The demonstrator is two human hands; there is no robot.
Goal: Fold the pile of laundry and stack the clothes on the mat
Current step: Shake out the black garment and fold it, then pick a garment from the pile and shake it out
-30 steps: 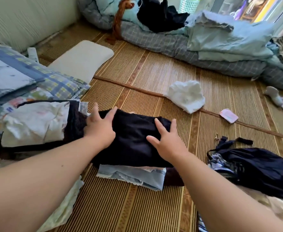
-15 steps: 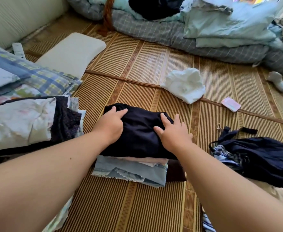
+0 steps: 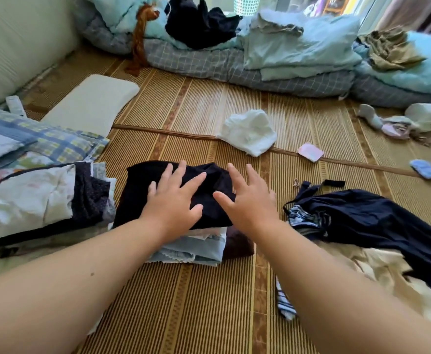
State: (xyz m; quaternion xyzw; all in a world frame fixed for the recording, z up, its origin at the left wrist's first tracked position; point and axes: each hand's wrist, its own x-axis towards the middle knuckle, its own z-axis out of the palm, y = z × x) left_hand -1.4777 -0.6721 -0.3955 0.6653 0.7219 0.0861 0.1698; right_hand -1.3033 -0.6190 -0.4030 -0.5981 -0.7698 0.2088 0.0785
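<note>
A folded black garment [image 3: 137, 192] tops a small stack of folded clothes [image 3: 194, 252] on the woven straw mat [image 3: 196, 310]. My left hand [image 3: 174, 198] lies flat on the black garment with fingers spread. My right hand [image 3: 247, 200] is over its right edge, fingers straight and spread; whether it touches the cloth is unclear. An unfolded pile with a dark navy garment [image 3: 377, 221] on cream cloth [image 3: 377, 272] lies at the right. A white crumpled garment [image 3: 248, 135] lies further back.
Folded floral and plaid clothes [image 3: 30, 198] are stacked at the left beside a cream cushion [image 3: 92, 104]. Bedding and quilts [image 3: 285, 57] line the back. A small pink item [image 3: 310, 152], a blue item [image 3: 426, 169] and socks [image 3: 387, 121] lie on the mat at the right.
Both hands slid over the black garment and their fingers straightened and spread; the right hand has moved toward the garment's right edge. The camera tilted up a little.
</note>
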